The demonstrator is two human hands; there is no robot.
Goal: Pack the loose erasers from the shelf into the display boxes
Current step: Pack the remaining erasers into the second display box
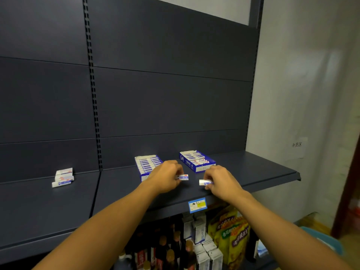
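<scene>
Left hand (165, 176) pinching one eraser (183, 177), right hand (220, 180) pinching another eraser (204, 182); each lengthwise across, just before its nearer display box (left box (148, 166), right box (196, 160)).

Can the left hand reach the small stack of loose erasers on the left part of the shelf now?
Probably yes, once freed: the left hand holds an eraser now, but nothing stands on the shelf between it and the stack of loose erasers.
</scene>
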